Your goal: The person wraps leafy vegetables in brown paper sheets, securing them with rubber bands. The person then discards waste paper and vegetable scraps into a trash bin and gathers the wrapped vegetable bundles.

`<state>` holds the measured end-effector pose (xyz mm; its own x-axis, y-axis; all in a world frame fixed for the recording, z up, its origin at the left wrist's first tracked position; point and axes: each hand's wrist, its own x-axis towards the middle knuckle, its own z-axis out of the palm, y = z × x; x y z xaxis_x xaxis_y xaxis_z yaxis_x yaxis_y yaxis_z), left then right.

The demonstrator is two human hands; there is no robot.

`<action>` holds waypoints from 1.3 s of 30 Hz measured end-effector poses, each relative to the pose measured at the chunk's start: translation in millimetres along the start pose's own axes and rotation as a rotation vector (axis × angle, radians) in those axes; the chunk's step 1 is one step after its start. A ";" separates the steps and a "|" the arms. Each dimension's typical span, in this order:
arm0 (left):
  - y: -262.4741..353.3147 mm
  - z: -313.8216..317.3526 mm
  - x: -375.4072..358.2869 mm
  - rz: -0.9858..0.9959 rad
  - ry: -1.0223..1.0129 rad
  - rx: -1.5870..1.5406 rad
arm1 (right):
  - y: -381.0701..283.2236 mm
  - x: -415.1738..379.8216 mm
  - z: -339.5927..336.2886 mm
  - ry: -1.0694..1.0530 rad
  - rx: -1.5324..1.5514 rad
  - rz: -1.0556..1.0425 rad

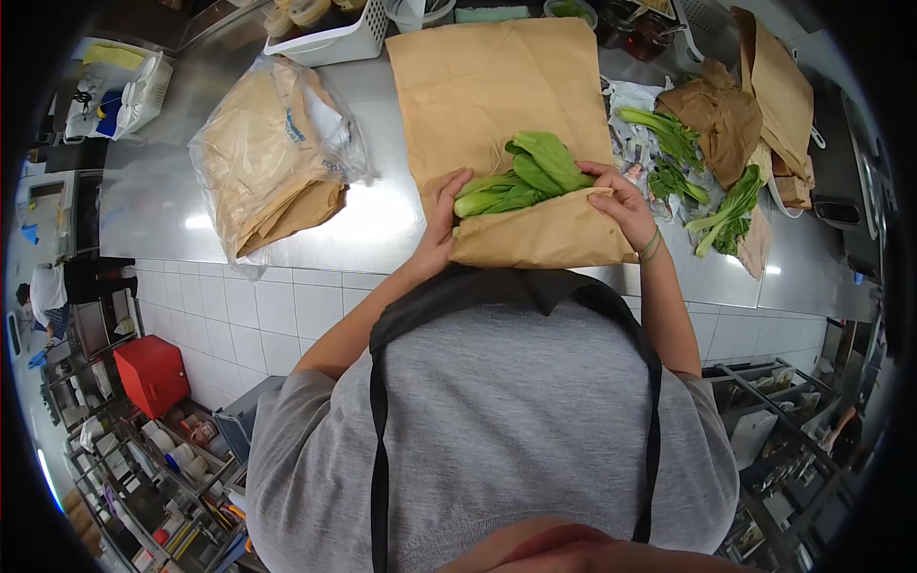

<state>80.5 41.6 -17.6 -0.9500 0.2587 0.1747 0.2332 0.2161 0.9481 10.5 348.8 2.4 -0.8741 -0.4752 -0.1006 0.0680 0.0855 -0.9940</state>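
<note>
A bunch of green bok choy (521, 181) lies across a large sheet of brown paper (497, 81), stalks toward the left and leaves toward the right. The near edge of the paper is folded up over part of the greens. My left hand (443, 215) is curled round the left end of this bundle, beside the pale stalks; its thumb is hard to make out. At the right end, my right hand (623, 202) grips the folded paper, thumb on the near flap and fingers by the leaves.
On the steel counter (387, 234), a clear plastic bag (277, 153) of brown paper sits left. Loose greens (731, 210) and crumpled brown paper (714, 119) lie right. A white basket (330, 43) stands behind. A person (53, 286) is at far left, near a red bin (151, 374).
</note>
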 end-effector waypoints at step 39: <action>-10.0 -56.4 58.6 -0.111 0.076 0.869 | -40.3 90.9 86.8 -0.658 -0.533 0.009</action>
<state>10.8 1.6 -1.8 -0.9806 0.1373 0.1397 0.1848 0.8846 0.4283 -29.9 226.1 29.6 -0.4049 -0.8715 -0.2766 -0.3065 0.4143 -0.8570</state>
